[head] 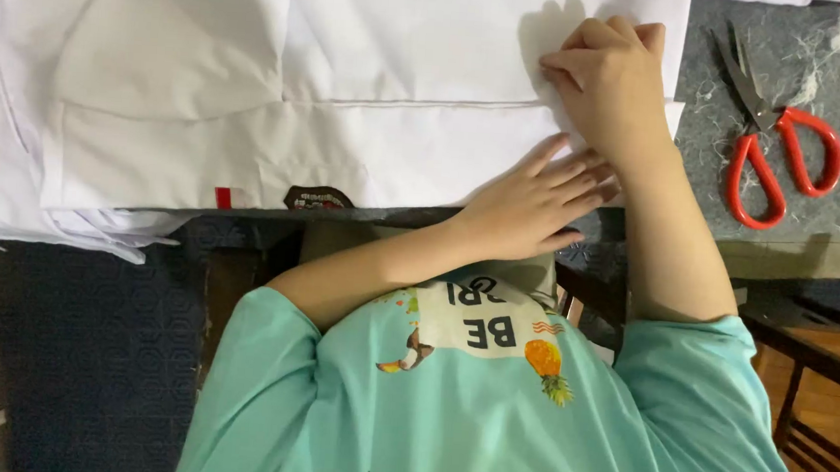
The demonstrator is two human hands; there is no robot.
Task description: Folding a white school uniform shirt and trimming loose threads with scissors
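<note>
The white cloth point(351, 93) lies spread over the grey table point(794, 247), its right edge under both hands. The left hand point(536, 200) rests flat on the cloth near the table's front edge, fingers extended and slightly spread, holding nothing. The right hand point(609, 72) sits just beyond it, fingers curled and pressing on the cloth by a stitched seam, gripping nothing visible. Red-handled scissors point(771, 142) lie apart on the table, to the right, blades shut.
</note>
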